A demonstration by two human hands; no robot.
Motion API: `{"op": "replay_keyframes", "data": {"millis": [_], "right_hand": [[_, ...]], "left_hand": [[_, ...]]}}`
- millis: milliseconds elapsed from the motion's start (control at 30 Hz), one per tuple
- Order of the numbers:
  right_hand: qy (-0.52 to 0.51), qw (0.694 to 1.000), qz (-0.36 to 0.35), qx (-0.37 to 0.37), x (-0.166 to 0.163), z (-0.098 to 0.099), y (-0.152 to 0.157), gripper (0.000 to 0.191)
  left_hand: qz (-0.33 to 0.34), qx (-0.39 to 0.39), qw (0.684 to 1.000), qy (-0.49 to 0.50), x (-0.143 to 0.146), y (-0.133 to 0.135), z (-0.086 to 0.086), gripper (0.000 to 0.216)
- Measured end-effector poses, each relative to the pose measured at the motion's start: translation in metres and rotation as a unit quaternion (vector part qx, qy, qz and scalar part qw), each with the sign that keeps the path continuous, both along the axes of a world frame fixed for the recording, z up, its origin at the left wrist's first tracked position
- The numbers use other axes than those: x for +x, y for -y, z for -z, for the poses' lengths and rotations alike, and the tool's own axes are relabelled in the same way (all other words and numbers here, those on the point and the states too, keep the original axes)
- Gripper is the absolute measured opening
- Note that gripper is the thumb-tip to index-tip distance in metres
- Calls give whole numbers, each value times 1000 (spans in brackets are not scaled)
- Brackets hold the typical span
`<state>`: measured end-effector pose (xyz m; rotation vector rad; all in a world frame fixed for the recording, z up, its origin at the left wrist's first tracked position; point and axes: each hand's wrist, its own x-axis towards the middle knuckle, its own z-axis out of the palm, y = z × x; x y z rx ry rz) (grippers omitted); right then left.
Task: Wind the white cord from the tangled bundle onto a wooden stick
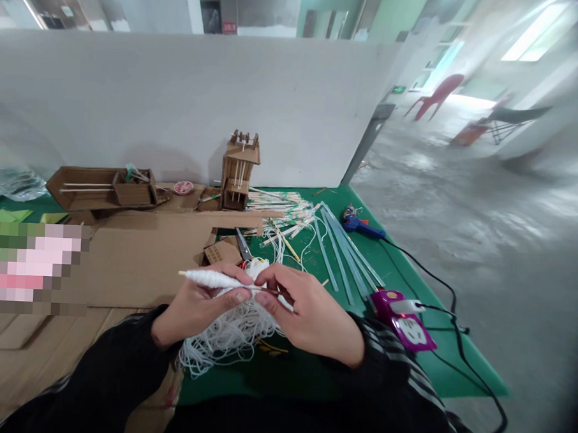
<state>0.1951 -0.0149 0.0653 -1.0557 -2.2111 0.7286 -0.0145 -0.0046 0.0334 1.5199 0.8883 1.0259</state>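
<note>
My left hand [196, 305] is closed around a thin stick wound with white string [210, 277], its tip pointing left. My right hand [308, 310] pinches the other end of that stick, fingers pressed together close to the left thumb. A loose tangle of white string [226, 338] hangs and lies below both hands on the green table mat [311, 370]. Scissors [243, 245] lie just beyond the hands.
Brown cardboard sheets [138, 254] cover the left of the table. A cardboard tower model [239, 169] and a cardboard boat model [105, 188] stand by the white partition. Glue sticks [345, 251], a blue glue gun [360, 225] and a purple power strip [404, 317] lie right.
</note>
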Motion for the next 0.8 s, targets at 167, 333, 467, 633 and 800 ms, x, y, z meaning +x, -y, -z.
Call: {"op": "replay_keyframes", "data": {"millis": [167,333,467,633,800], "right_hand": [[2,1000,3,16,3,2,-2,6],[0,999,-45,5,12,-1,-3,14],[-3,996,-77,-33,13,-7,-2,8],[47,992,-113,2,12,-5,-3,11],[120,987,-105,29,10,-4,-4,16]], "left_hand": [[25,-22,999,-2,-6,0,-1,14],[165,-118,978,50,-16,-6,-4,28],[229,-240,937,107,-17,-16,-9,40],[333,-196,917,-98,-11,-30,-34,28],[316,-35,897,-308,0,-30,-62,22]]}}
